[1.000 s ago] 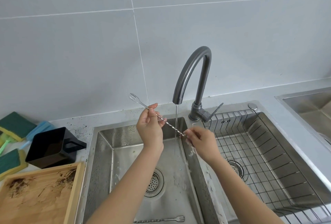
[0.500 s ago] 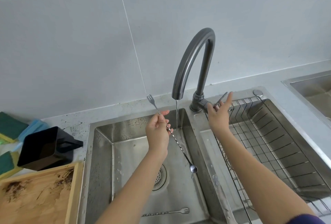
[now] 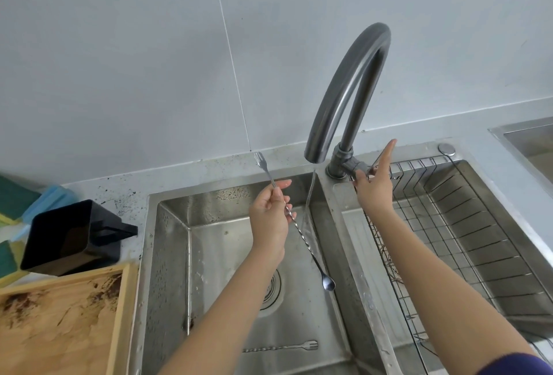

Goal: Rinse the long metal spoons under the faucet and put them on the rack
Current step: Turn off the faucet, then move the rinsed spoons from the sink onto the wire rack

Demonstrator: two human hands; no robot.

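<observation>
My left hand [image 3: 270, 216] pinches a long twisted metal spoon [image 3: 305, 240] near its forked top, the bowl end hanging low over the left sink basin [image 3: 209, 255]. A thin stream of water falls from the grey faucet [image 3: 347, 84] and runs along the spoon's shaft. My right hand [image 3: 375, 183] rests on the faucet lever at the base, forefinger stretched upward. A second long spoon [image 3: 281, 347] lies flat on the basin floor near the front. The wire rack [image 3: 466, 243] fills the right basin and holds no spoons that I can see.
A black square cup [image 3: 68, 237] lies tipped on the counter left of the sink. In front of it sits a stained wooden tray [image 3: 59, 323]. Green and blue sponges [image 3: 18, 204] lie at the far left. Another sink's edge [image 3: 526, 141] shows at far right.
My right hand let go of the spoon's lower end and moved up to the faucet lever. The spoon swung down and now hangs from my left hand alone.
</observation>
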